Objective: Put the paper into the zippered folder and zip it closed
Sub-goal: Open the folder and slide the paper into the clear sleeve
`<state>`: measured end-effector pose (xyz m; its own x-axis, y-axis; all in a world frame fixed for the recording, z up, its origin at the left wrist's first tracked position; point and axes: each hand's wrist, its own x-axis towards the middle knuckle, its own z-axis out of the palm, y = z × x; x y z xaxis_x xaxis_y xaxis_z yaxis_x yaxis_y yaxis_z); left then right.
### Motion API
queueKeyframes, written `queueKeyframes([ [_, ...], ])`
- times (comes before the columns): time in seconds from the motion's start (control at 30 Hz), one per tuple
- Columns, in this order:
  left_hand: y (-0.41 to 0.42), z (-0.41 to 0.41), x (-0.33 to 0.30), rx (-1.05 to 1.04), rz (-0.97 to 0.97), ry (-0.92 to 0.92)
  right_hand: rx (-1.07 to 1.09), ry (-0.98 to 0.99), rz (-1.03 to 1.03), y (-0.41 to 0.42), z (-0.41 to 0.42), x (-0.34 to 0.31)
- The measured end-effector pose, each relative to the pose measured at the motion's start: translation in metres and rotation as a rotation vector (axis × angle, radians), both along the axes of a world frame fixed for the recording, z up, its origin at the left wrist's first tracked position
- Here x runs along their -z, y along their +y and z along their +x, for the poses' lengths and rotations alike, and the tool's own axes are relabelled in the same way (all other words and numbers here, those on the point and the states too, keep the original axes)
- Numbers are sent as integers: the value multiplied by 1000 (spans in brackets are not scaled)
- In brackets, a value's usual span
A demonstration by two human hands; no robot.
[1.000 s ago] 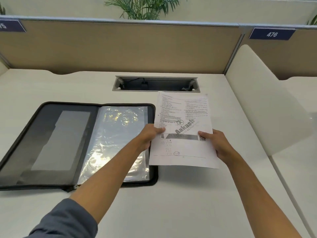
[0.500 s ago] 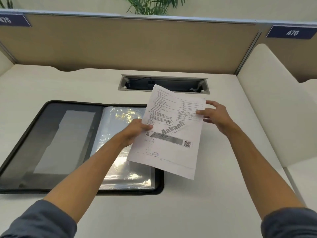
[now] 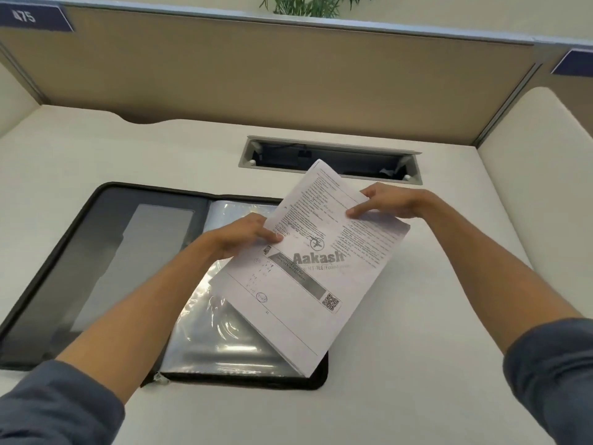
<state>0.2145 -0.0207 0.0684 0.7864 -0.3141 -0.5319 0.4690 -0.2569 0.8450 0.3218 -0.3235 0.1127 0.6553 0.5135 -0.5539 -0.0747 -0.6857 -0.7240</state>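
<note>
So the person's got the paper [image 3: 316, 261] up off the desk [image 3: 433, 332], held in both hands and cocked at an angle, its top corner pointing to about 12 o'clock and its bottom corner hanging down around 6, right over the near right corner of the zippered folder [image 3: 106, 268]. The left hand [image 3: 247, 236] is closed on the sheet's left edge, thumb on top and fingers tucked under. The right hand [image 3: 388, 200] pinches the upper right edge around 1 o'clock from the sheet's middle, fingertips flat on the printed side. The folder lies wide open and flat at roughly 9 o'clock from the paper, dark inner cover on the left half and the shiny clear plastic sleeves [image 3: 221, 335] on the right half, which the paper partly overlaps from above. Progress-wise I'd call this early: the sheet is picked up and lined up over the sleeve side, but it isn't inside anything yet as far as I can see. What's left, by my reckoning, is sliding it into a pocket, folding the cover shut, and running the zip all the way round. The zipper pull seems to be that little bit at the folder's near edge [image 3: 158, 378], though it's too small to be sure.
</note>
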Motion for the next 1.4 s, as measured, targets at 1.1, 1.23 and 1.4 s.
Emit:
queueKeyframes([
  [1.1, 71, 58, 55, -215, 825, -748, 293, -7, 102, -47, 72, 0],
  [1.23, 72, 60, 52, -247, 721, -691, 303, -6, 111, -43, 79, -3],
  [1.4, 74, 64, 46, -142, 816, -714, 305, -64, 144, -41, 86, -9],
])
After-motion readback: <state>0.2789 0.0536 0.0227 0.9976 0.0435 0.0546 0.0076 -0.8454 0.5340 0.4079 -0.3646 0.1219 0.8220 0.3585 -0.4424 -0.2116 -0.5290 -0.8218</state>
